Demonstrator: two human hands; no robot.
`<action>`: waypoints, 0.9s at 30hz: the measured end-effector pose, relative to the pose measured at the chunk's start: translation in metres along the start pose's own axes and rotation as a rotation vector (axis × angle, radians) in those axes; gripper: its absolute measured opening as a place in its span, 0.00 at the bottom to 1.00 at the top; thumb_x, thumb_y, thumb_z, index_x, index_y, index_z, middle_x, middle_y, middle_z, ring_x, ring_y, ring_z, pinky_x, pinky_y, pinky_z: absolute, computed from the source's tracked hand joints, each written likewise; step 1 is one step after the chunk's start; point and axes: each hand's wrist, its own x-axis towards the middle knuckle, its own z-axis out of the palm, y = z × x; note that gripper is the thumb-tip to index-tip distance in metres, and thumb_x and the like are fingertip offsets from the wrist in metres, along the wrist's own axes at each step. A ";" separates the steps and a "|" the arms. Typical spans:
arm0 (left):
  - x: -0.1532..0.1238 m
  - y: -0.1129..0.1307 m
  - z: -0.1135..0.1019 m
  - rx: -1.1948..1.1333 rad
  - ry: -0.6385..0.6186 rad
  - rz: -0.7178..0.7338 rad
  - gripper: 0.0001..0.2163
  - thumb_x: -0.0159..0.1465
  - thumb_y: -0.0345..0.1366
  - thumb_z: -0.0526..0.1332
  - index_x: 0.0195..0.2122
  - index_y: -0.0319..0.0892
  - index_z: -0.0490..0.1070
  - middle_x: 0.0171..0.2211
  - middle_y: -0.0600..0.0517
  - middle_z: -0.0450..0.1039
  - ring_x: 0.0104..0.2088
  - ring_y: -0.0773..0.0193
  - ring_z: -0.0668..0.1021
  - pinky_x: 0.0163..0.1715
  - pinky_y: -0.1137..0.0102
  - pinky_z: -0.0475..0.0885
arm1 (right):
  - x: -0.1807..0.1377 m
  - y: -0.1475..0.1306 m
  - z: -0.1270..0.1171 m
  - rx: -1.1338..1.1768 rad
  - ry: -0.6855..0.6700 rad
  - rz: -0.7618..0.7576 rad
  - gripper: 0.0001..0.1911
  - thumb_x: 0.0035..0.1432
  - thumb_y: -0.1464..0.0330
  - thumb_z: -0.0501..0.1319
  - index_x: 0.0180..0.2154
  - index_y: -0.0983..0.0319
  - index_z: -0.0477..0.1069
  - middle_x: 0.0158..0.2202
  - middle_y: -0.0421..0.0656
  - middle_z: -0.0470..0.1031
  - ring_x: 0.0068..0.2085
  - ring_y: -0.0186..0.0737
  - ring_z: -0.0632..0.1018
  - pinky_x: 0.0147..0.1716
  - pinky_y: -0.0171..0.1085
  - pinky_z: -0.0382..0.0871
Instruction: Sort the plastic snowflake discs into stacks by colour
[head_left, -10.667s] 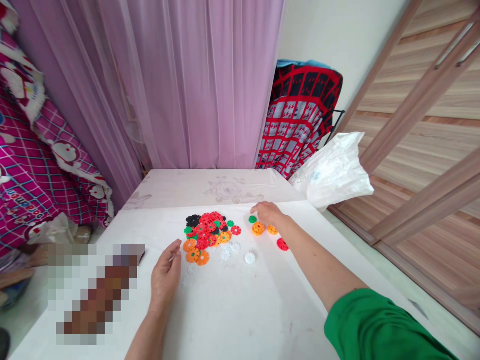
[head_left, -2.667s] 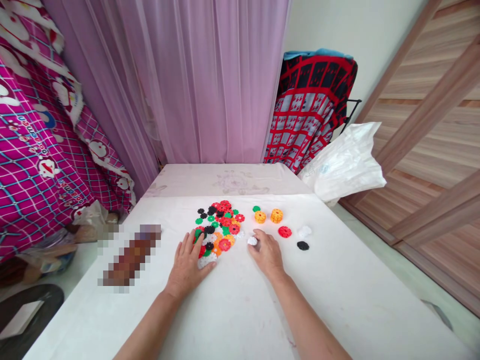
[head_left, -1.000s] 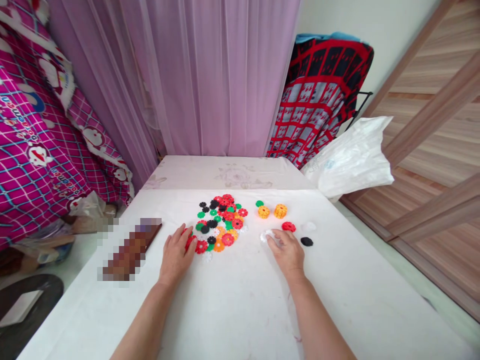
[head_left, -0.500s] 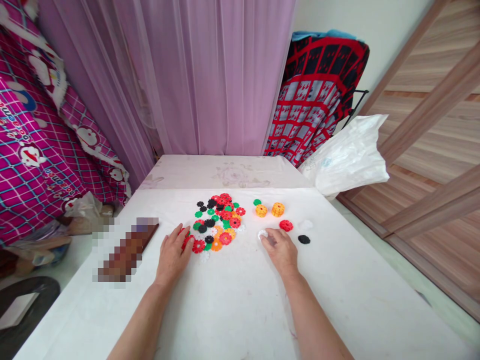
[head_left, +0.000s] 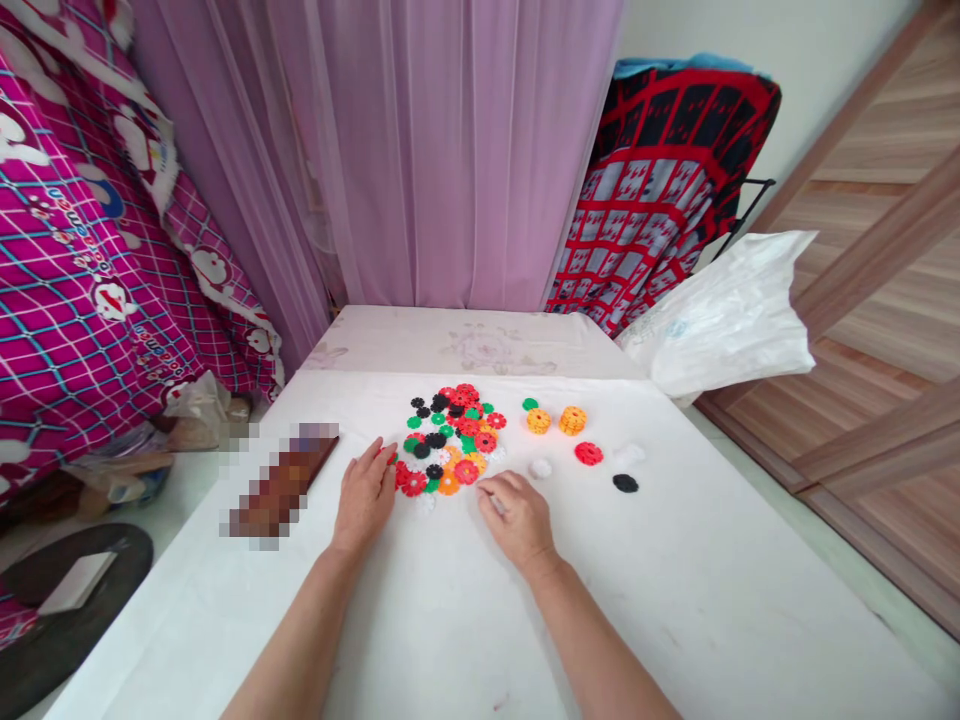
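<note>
A loose pile of notched, flower-shaped plastic discs in red, black, green, orange and white (head_left: 448,484) lies on the white-covered table. My left hand (head_left: 367,493) rests at the pile's left edge, fingers stretched out and touching red discs. Close to the pile's right edge is my right hand (head_left: 517,515), its fingers loosely curved and apart, with no disc visible in them. Just beyond it, a white disc stack (head_left: 540,467) sits on the cloth. Farther right are two orange stacks (head_left: 573,420), a red group (head_left: 589,454), a black group (head_left: 625,483) and white discs (head_left: 630,454).
A green disc (head_left: 530,404) lies behind the orange stacks. A blurred-out brown object (head_left: 277,485) is at the table's left side. A white plastic bag (head_left: 720,320) stands by the far right edge. Purple curtains (head_left: 465,150) hang behind the table.
My right hand has let go of the white disc stack and moved left to the pile. The left hand stays at the pile's left edge. The whole view has shifted slightly.
</note>
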 end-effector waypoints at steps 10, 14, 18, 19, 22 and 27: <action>0.001 0.003 -0.001 -0.040 0.015 -0.011 0.20 0.66 0.36 0.46 0.55 0.45 0.70 0.60 0.45 0.66 0.60 0.53 0.69 0.61 0.48 0.58 | 0.005 -0.054 0.044 -0.160 -0.191 -0.032 0.09 0.51 0.59 0.65 0.34 0.55 0.75 0.33 0.40 0.75 0.37 0.39 0.74 0.37 0.35 0.66; 0.002 -0.001 -0.001 -0.101 0.032 -0.023 0.21 0.65 0.35 0.46 0.55 0.44 0.70 0.60 0.45 0.66 0.59 0.56 0.69 0.62 0.52 0.60 | 0.008 -0.052 0.045 -0.177 -0.216 0.008 0.08 0.52 0.61 0.64 0.35 0.55 0.75 0.34 0.41 0.75 0.37 0.40 0.75 0.36 0.35 0.66; 0.004 -0.007 -0.003 -0.169 0.050 -0.050 0.21 0.65 0.36 0.46 0.55 0.42 0.70 0.61 0.45 0.65 0.59 0.57 0.70 0.60 0.57 0.64 | 0.009 -0.054 0.046 -0.169 -0.221 0.042 0.06 0.52 0.63 0.64 0.35 0.55 0.75 0.35 0.41 0.76 0.37 0.40 0.75 0.36 0.34 0.66; 0.004 -0.008 -0.003 -0.178 0.052 -0.053 0.21 0.65 0.36 0.46 0.55 0.42 0.70 0.61 0.45 0.65 0.59 0.57 0.70 0.60 0.57 0.63 | 0.008 -0.054 0.047 -0.163 -0.215 0.042 0.06 0.52 0.63 0.64 0.34 0.55 0.75 0.34 0.41 0.76 0.37 0.39 0.75 0.36 0.34 0.66; 0.005 -0.010 -0.004 -0.191 0.062 -0.051 0.21 0.65 0.37 0.46 0.55 0.42 0.70 0.60 0.45 0.66 0.59 0.57 0.70 0.61 0.57 0.62 | 0.004 -0.048 0.043 -0.109 -0.167 0.014 0.07 0.51 0.64 0.64 0.35 0.55 0.75 0.33 0.40 0.75 0.36 0.38 0.75 0.35 0.33 0.66; 0.005 -0.012 -0.003 -0.174 0.060 -0.044 0.21 0.65 0.38 0.47 0.54 0.42 0.70 0.59 0.45 0.68 0.58 0.56 0.71 0.61 0.56 0.63 | 0.002 0.007 0.003 -0.059 0.080 0.140 0.11 0.55 0.62 0.60 0.39 0.57 0.75 0.32 0.39 0.74 0.29 0.33 0.72 0.32 0.32 0.66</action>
